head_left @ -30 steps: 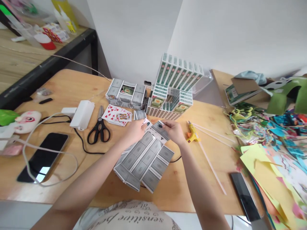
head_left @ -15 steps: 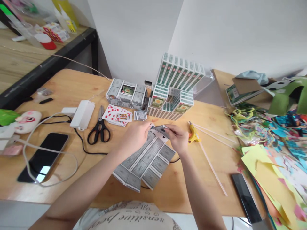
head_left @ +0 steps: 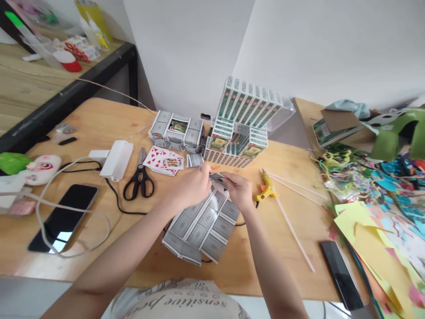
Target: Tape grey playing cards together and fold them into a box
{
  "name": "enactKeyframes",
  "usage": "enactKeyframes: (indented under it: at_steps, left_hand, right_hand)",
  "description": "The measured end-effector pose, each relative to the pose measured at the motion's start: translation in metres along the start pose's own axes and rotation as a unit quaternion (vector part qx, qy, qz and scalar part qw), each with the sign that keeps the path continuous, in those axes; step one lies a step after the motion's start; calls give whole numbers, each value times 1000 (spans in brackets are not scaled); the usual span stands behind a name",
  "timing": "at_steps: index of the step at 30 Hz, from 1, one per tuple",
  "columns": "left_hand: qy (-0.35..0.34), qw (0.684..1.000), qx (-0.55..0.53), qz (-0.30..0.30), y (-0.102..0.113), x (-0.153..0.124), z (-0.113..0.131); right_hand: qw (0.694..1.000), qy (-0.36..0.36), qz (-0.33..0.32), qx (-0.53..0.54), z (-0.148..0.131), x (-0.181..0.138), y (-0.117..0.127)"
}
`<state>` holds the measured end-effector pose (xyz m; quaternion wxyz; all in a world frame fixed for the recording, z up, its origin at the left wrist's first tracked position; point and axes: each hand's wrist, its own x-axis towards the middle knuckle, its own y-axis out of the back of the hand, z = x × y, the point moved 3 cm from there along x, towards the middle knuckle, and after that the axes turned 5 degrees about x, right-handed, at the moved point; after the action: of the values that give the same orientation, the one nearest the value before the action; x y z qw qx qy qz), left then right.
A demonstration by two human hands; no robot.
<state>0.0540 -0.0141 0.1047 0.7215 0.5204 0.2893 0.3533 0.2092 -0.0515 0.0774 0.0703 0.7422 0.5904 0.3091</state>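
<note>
The card panel [head_left: 199, 223] is at the near centre of the table [head_left: 99, 119]. At its far edge, the right hand [head_left: 239, 191] pinches a flap [head_left: 218, 177]; the left hand's [head_left: 194, 186] fingers curl beside it, grip hidden. Beyond: glue gun [head_left: 266, 189] right, scissors [head_left: 139, 178] left, boxes [head_left: 247, 104] far.

The right hand [head_left: 239, 190] pinches a grey card [head_left: 217, 177] over the one-o'clock edge of the panel [head_left: 203, 221], and the left hand [head_left: 194, 186] seems to meet its other end, though that is half hidden. From the panel, scissors [head_left: 141, 168] lie at ten o'clock, the glue gun [head_left: 266, 188] at two, the phone [head_left: 64, 216] at nine.
</note>
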Motion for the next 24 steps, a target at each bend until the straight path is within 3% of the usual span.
enactKeyframes:
  at_steps: [6, 15, 24]
  left_hand:
    - [57, 996, 53, -36, -27, 23, -14]
    - [-21, 983, -142, 111, -49, 18, -29]
    - [79, 945, -248, 198, -45, 7, -34]
  right_hand:
    - [996, -16, -61, -67, 28, 4, -30]
    - [989, -43, -53, -129, 32, 1, -37]
    - [992, -16, -41, -122, 34, 0, -38]
